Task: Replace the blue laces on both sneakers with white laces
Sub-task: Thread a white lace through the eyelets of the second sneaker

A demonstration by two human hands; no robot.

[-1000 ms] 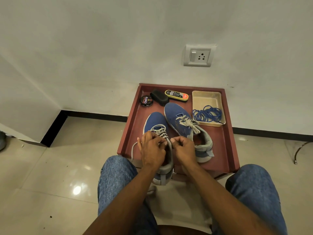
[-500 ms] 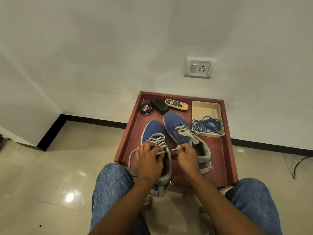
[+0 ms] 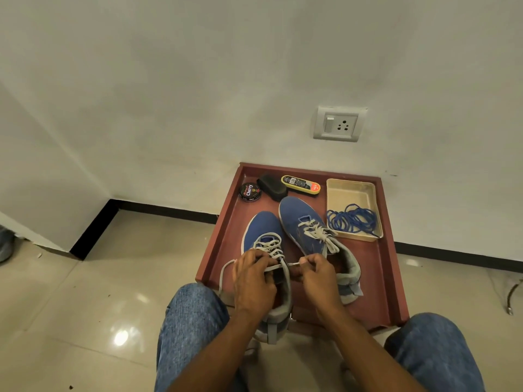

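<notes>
Two blue sneakers lie on a red-brown tray [image 3: 387, 278]. The left sneaker [image 3: 261, 227] carries a white lace [image 3: 268, 246] through its eyelets; one loose end loops off the tray's left edge. My left hand [image 3: 253, 278] rests on the shoe's opening and holds the lace there. My right hand [image 3: 318, 274] pinches the lace's other end just right of the tongue. The right sneaker [image 3: 300, 219] has its white lace [image 3: 318, 233] tied in a bow. The removed blue laces [image 3: 352, 219] sit bundled in a cream tray [image 3: 351, 190].
At the tray's far edge lie a round shoe-polish tin [image 3: 250, 191], a black sponge [image 3: 272, 185] and a yellow polish applicator [image 3: 300, 183]. A wall with a power socket [image 3: 338, 124] stands right behind. My denim-clad knees flank the tray's near edge.
The view has tilted so the tray sits lower in the frame. My hands have drawn slightly apart, stretching a short run of white lace between them.
</notes>
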